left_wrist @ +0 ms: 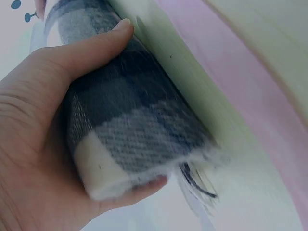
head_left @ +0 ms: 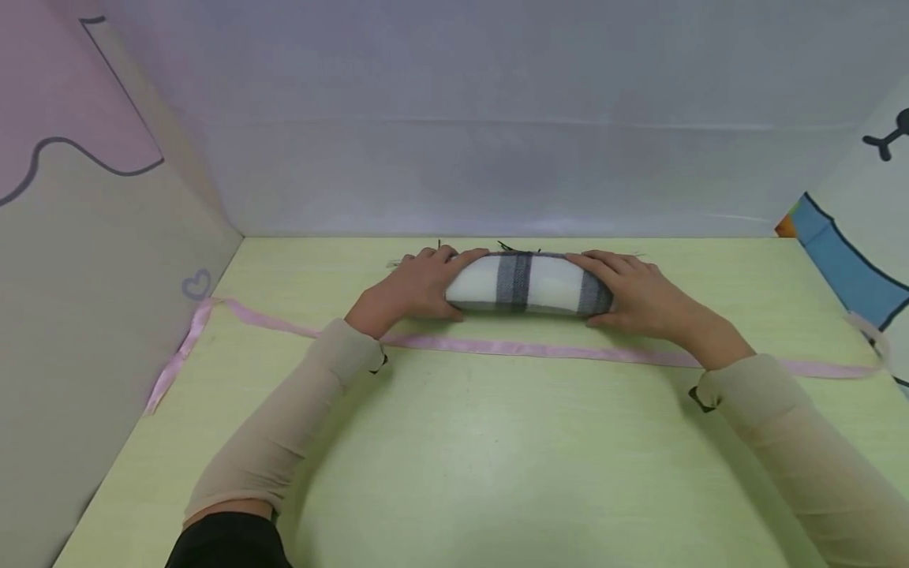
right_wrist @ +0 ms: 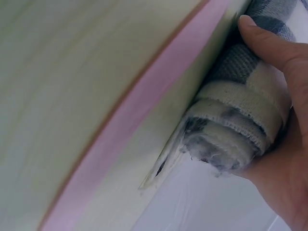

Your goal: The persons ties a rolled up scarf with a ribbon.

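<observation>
While lying on table, rolled scarf sits btwn 2 grips: left hand & right hand curl round its ends.

A pink ribbon lies straight across my pale green table; grey backdrop behind; cartoon-printed panels at both sides

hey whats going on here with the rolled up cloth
A person holds a rolled plaid scarf on a pale green table, near the back wall. The left hand grips one end of the roll and the right hand grips the other, thumbs on the near side. A pink ribbon lies flat across the table just in front of the roll, apart from it.
</observation>
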The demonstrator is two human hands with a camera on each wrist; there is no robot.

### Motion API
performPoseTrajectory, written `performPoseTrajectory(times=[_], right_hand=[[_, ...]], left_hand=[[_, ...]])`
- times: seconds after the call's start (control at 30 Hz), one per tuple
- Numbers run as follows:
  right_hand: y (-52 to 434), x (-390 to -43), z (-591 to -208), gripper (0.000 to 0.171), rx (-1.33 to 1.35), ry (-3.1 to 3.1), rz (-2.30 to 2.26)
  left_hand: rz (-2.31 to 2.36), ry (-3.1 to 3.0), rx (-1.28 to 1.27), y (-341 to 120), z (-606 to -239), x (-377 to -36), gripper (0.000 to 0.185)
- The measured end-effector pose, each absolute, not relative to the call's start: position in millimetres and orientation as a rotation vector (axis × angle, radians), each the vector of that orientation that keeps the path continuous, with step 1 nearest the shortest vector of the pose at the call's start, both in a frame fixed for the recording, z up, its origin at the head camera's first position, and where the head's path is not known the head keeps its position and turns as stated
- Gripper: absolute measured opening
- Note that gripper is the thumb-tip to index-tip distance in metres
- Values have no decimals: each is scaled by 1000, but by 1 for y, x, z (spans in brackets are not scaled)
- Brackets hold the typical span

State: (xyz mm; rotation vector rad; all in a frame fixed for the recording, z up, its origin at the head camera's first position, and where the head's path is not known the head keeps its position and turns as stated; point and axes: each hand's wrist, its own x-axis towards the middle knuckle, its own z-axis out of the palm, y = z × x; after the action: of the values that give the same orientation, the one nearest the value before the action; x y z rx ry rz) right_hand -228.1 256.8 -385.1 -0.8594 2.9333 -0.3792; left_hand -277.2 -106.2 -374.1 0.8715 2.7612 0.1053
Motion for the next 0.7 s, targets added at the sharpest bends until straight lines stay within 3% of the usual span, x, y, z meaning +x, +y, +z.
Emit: performPoseTrajectory(times=[0.7], right_hand=[[265,-230,-382,105,-828,2945,-331]], left_hand=[[175,2777,871,-119,-373,-280,103]])
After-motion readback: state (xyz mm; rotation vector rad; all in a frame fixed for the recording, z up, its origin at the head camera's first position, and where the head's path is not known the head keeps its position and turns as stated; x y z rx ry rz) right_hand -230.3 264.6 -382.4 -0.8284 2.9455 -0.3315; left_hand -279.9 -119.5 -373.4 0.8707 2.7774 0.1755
